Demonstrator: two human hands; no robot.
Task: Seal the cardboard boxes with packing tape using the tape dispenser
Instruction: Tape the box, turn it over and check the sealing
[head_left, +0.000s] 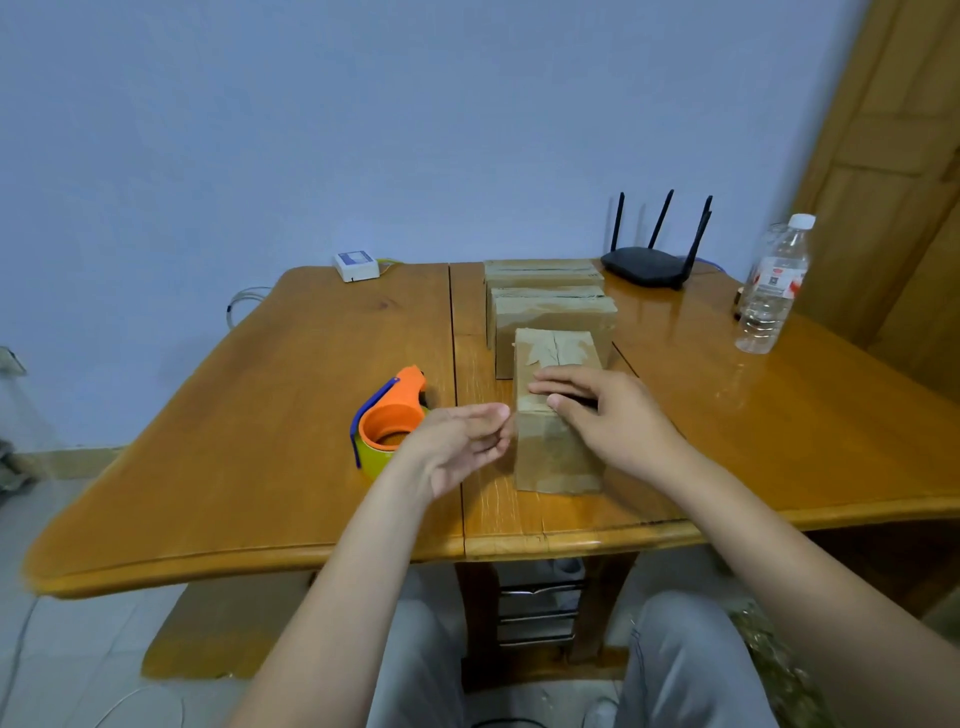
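A glossy wooden drop-leaf table (291, 415) stood against a pale blue wall (363, 130), a wooden door (893, 156) at the right and light floor tiles (62, 649) below. Near the front edge, a small cardboard box (558, 447) stood on end, tape already across its top; the right hand (602, 410) lay flat on that top with fingers straight and together, while the left hand (462, 441) hovered beside the box's left face, fingers loosely spread, holding nothing. The orange tape dispenser (389, 421) rested just left of that hand. Two larger taped boxes (550, 306) sat directly behind. A black router (649, 260), a water bottle (774, 286) and a white adapter (357, 266) lined the far edge, leaving the left leaf largely bare wood.
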